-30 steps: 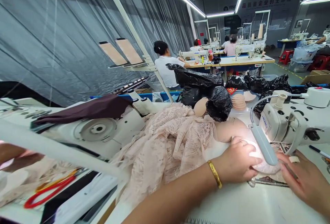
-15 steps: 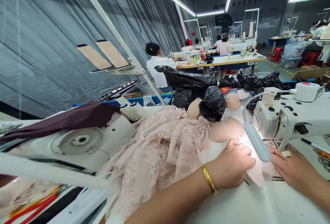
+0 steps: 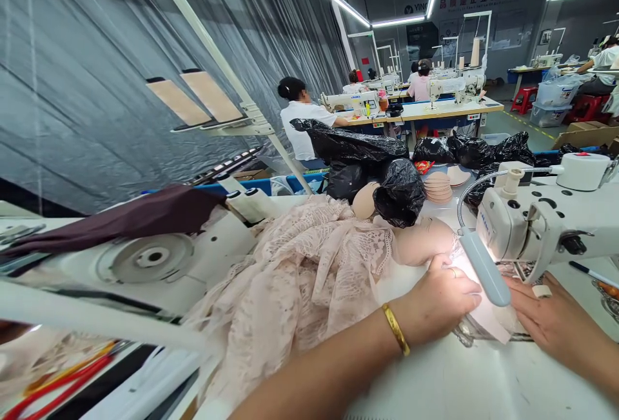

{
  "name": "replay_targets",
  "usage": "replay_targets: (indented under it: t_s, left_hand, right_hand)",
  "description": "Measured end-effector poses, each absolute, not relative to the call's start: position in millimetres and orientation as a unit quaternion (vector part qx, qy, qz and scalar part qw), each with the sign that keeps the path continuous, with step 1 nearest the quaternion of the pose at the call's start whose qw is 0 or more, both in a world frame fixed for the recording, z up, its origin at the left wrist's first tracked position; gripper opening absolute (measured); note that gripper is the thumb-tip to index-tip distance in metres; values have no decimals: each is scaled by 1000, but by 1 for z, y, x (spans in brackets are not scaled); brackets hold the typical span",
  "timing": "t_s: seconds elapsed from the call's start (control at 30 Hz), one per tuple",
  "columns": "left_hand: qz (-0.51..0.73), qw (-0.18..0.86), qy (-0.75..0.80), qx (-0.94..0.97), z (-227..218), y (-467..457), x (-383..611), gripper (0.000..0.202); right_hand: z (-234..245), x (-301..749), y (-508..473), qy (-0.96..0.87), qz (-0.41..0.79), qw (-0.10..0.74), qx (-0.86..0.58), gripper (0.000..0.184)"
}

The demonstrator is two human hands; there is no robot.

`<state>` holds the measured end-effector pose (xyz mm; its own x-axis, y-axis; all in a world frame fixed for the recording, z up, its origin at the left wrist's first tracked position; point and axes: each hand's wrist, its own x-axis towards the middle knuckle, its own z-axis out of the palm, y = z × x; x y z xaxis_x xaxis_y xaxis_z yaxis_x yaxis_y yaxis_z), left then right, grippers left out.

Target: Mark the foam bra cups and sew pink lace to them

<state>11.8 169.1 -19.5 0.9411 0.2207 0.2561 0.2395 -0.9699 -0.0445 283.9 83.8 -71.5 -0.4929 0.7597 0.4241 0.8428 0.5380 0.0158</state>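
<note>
My left hand (image 3: 438,300), with a gold bangle on the wrist, presses a pale pink fabric piece (image 3: 486,320) flat on the white table under the sewing machine (image 3: 541,223). My right hand (image 3: 544,320) lies on the same piece from the right, beside the machine's foot. The machine's gooseneck lamp (image 3: 483,268) shines on the work and hides part of it. A heap of pink lace (image 3: 309,278) spreads to the left of my left hand.
Black plastic bags (image 3: 399,194) and a stack of beige bra cups (image 3: 438,188) sit behind the lace. A second machine (image 3: 159,255) under dark cloth lies at left, red-handled scissors (image 3: 48,384) near it. Other people sew at benches further back.
Both hands stay on the fabric piece at the machine; the piece has slid a little toward me. The camera has swung slightly right and back.
</note>
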Motion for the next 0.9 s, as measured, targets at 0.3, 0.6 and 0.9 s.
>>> replay_targets:
  t_s: [0.3,0.6,0.9]
  left_hand:
    - [-98,45,-138,-984,-17,173,12,16]
    - [-127,42,-139,-981,-27,176,15,18]
    - [-142,34,-151,-978,-29,173,18,20]
  right_hand:
    - [-54,276,88,-854,-96,203,-470,63]
    - [-58,276,88,-842,-119,197,-488,59]
    - [-63,285,82,-813,-95,272,-507,25]
